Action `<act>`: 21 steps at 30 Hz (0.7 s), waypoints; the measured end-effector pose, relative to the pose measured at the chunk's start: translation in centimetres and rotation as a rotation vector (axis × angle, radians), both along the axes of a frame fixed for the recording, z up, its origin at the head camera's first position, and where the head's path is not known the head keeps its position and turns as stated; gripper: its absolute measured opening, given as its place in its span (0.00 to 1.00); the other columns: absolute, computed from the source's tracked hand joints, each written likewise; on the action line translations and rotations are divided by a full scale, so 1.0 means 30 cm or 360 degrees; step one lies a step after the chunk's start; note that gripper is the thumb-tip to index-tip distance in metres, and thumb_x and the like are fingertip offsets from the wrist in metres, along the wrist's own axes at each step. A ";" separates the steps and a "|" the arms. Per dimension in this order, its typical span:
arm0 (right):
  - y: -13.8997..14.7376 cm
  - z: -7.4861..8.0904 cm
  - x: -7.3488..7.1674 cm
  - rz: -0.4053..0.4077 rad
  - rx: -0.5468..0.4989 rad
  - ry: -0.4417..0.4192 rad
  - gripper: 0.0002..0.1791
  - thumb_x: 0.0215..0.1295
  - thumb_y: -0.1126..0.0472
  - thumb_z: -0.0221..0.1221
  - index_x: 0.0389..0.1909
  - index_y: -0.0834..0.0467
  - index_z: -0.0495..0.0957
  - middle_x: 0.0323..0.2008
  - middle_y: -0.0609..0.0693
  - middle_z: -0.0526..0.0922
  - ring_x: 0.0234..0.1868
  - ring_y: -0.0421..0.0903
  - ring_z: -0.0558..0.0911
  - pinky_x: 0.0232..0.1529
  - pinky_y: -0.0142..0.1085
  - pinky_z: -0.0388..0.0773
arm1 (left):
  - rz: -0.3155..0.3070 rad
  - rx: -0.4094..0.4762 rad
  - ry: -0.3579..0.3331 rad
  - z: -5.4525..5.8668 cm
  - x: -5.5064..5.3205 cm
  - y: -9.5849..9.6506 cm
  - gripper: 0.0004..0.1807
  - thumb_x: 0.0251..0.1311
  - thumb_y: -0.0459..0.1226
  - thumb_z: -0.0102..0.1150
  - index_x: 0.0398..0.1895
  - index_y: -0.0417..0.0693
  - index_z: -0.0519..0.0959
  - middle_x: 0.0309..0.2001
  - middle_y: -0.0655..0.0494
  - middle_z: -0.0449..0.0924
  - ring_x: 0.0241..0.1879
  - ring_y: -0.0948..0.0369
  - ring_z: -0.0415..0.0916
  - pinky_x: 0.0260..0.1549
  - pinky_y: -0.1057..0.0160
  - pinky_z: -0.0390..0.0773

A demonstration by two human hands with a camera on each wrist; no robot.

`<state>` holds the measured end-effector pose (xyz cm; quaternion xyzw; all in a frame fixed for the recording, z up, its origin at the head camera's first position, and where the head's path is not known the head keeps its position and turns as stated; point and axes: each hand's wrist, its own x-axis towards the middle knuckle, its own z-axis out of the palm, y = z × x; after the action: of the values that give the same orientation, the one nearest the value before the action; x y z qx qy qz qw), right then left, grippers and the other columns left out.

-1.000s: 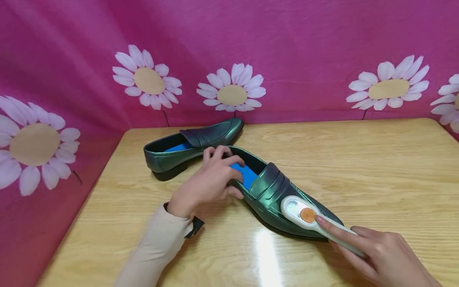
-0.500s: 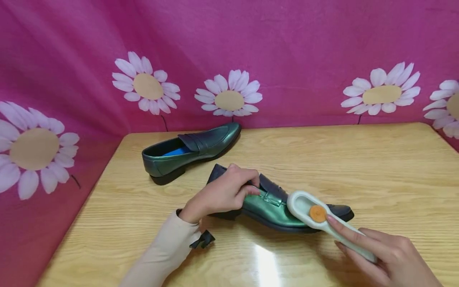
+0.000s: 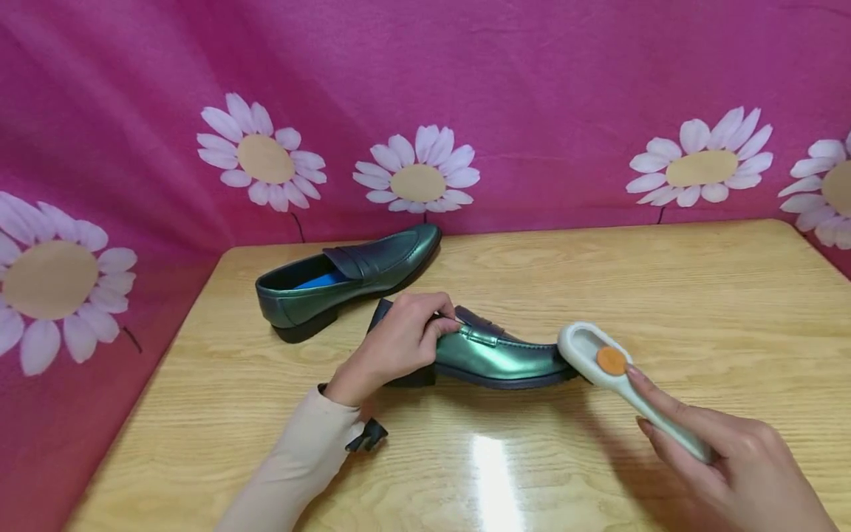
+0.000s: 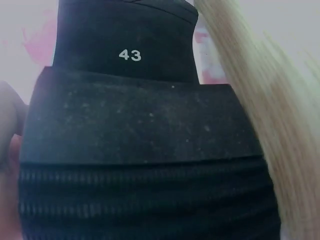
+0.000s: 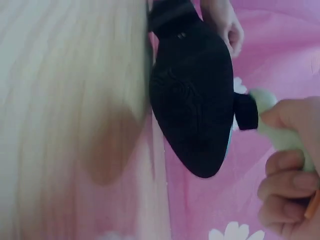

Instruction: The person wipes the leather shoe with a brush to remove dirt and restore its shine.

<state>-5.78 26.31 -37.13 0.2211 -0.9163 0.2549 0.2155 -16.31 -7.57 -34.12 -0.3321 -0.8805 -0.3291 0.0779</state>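
Observation:
My left hand (image 3: 399,340) grips a shiny dark green loafer (image 3: 508,360) by its opening, tilted so that its side faces the head camera. The black heel (image 4: 140,122) fills the left wrist view, with the number 43 printed on the sole beyond it. In my right hand (image 3: 738,451) is a pale green brush (image 3: 577,355) with an orange button (image 3: 612,360), the index finger stretched along its handle. Dark bristles (image 5: 246,111) meet the upper's edge near the toe in the right wrist view, where the black sole (image 5: 195,100) also shows.
Behind the left hand, a matching loafer (image 3: 352,277) with a blue insole stands upright on the wooden table (image 3: 698,295). A magenta cloth (image 3: 532,89) with white daisies hangs along the table's back and left.
My left hand has moved from inside the shoe to gripping its opening, tilting it and lifting its toe. The brush has shifted with my right hand up and right towards the toe.

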 end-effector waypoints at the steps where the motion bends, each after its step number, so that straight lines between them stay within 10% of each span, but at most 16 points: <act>1: 0.007 -0.001 -0.006 0.0003 -0.0044 0.0060 0.39 0.40 0.70 0.73 0.59 0.49 0.78 0.47 0.34 0.82 0.25 0.25 0.76 0.28 0.18 0.69 | 0.0010 0.0013 -0.0020 -0.001 0.000 0.001 0.05 0.63 0.27 0.56 0.31 0.44 0.78 0.31 0.57 0.81 0.30 0.66 0.74 0.34 0.68 0.76; 9: -0.049 -0.005 0.011 0.0147 -0.0041 0.0085 0.39 0.42 0.69 0.73 0.61 0.51 0.76 0.39 0.46 0.87 0.26 0.25 0.78 0.32 0.16 0.71 | -0.0047 -0.0105 -0.0015 0.022 0.000 -0.008 0.02 0.63 0.33 0.60 0.32 0.44 0.80 0.31 0.59 0.82 0.29 0.67 0.75 0.33 0.69 0.75; 12: -0.077 -0.008 0.029 0.0207 -0.0068 0.0014 0.39 0.43 0.70 0.73 0.61 0.51 0.76 0.29 0.37 0.85 0.20 0.23 0.69 0.25 0.16 0.68 | -0.0096 -0.0156 -0.0022 0.035 0.003 -0.016 0.03 0.62 0.34 0.61 0.32 0.44 0.80 0.30 0.59 0.82 0.27 0.68 0.73 0.29 0.69 0.74; 16: -0.096 -0.007 0.049 0.0183 -0.0032 -0.0171 0.39 0.47 0.66 0.73 0.62 0.44 0.74 0.24 0.28 0.78 0.19 0.25 0.65 0.22 0.19 0.66 | -0.0141 -0.0213 -0.0039 0.044 0.005 -0.022 0.04 0.61 0.36 0.63 0.31 0.45 0.80 0.26 0.61 0.79 0.24 0.68 0.70 0.26 0.69 0.72; 21: -0.081 0.001 0.039 0.0038 -0.0014 -0.0101 0.38 0.47 0.67 0.72 0.62 0.44 0.74 0.32 0.41 0.87 0.22 0.28 0.75 0.29 0.17 0.70 | -0.0165 -0.0249 -0.0072 0.047 0.006 -0.022 0.05 0.63 0.36 0.61 0.31 0.45 0.80 0.25 0.62 0.78 0.22 0.69 0.68 0.24 0.69 0.70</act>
<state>-4.62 23.88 -37.09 0.2227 -0.9189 0.2684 0.1843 -16.13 -8.24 -32.71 -0.3747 -0.8867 -0.2704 0.0149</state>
